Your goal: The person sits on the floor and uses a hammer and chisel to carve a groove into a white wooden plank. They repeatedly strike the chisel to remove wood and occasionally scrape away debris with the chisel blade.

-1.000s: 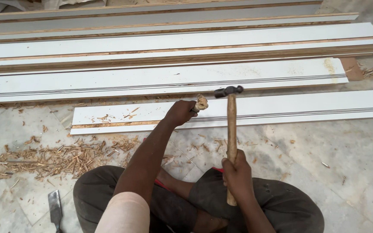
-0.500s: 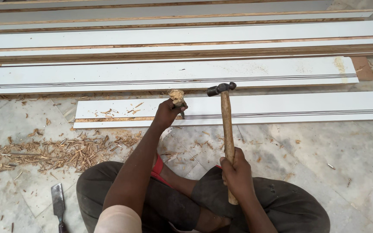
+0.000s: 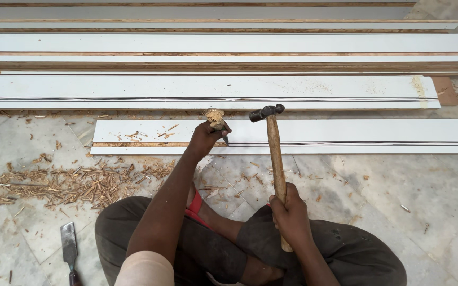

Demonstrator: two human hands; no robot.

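Note:
My left hand point(image 3: 205, 139) grips a chisel point(image 3: 217, 122) with a frayed wooden top, its blade set on the dark groove of the nearest white board point(image 3: 345, 136). My right hand point(image 3: 290, 212) holds a wooden-handled hammer point(image 3: 274, 153) upright, its dark metal head raised just right of the chisel top and apart from it. Left of the chisel, a strip of the board's groove is cut down to bare wood. I sit cross-legged on the floor in front of the board.
Several long white boards point(image 3: 213, 90) lie side by side beyond the near one. A heap of wood chips point(image 3: 64, 182) covers the marble floor at left. A second chisel point(image 3: 69, 248) lies on the floor by my left knee.
My left hand has shifted the chisel a little left along the groove. The hammer has stayed raised beside the chisel top.

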